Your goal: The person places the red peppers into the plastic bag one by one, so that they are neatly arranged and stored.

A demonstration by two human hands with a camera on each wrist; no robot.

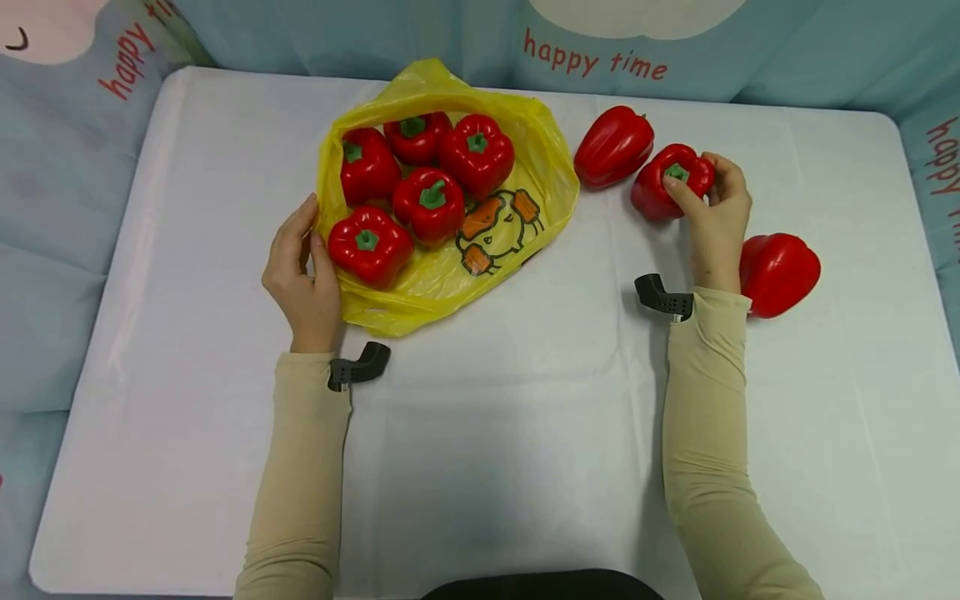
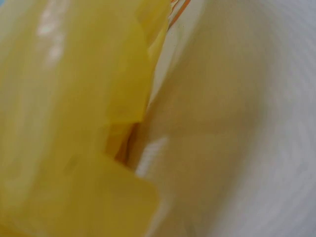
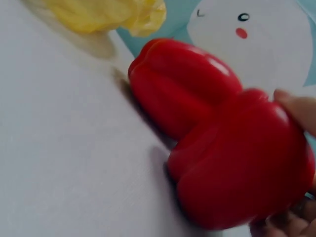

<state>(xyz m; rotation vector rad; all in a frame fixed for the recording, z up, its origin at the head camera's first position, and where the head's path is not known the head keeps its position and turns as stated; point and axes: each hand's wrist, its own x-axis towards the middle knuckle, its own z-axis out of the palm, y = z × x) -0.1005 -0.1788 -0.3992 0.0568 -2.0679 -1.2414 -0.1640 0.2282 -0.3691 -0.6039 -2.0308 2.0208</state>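
Note:
At the left rim of a yellow plastic bag [image 1: 420, 312], my left hand [image 1: 302, 279] holds the plastic between thumb and fingers. Several red bell peppers [image 1: 429, 206] with green stems lie inside the bag, whose mouth gapes wide. Yellow plastic [image 2: 69, 118] fills much of the left wrist view, and the left fingers are hidden there. To the right of the bag, my right hand [image 1: 718, 212] grips a red bell pepper [image 1: 656, 190], thumb near its green stem. The right wrist view shows that pepper [image 3: 242, 168] from its side, overlapping another pepper behind it.
A red bell pepper [image 1: 615, 147] lies on its side between the bag and the gripped one. Another pepper [image 1: 782, 275] lies beside my right wrist. The white-covered table [image 1: 495, 467] has a blue printed curtain [image 1: 360, 37] along its far edge.

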